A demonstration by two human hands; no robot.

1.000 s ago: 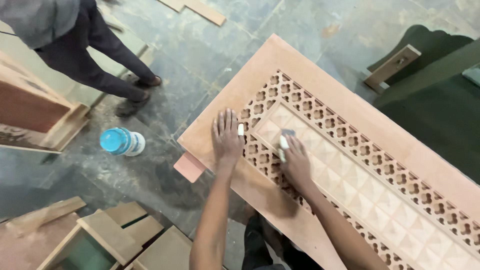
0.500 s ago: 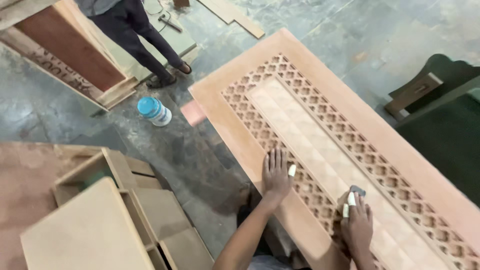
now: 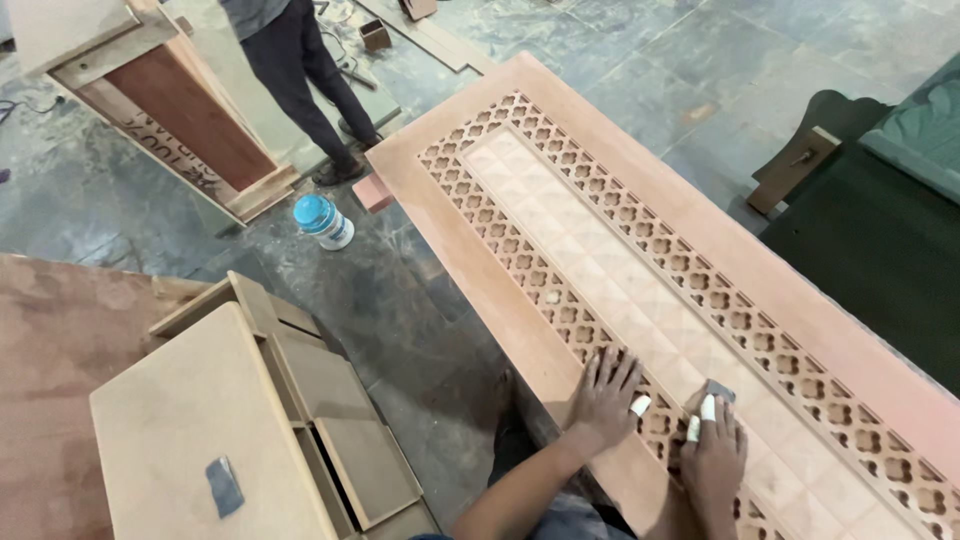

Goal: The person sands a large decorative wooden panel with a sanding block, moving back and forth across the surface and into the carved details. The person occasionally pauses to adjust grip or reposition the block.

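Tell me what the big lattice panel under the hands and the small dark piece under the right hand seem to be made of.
The lattice panel looks like unfinished fibreboard or wood: even pinkish-tan, matte, no visible grain, with cleanly cut fretwork and a paler faceted centre. The small dark piece under the right hand looks like grey abrasive paper or pad; too small to be sure. The left hand rests flat on the lattice.

A round white tub (image 3: 324, 221) with a blue lid stands on the stone floor beside the carved panel's far corner. White lettering (image 3: 175, 160) runs along the upright wooden frame's lower edge nearby.

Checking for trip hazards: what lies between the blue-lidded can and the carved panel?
In the head view, a small pinkish block on the floor, between can and carved panel.
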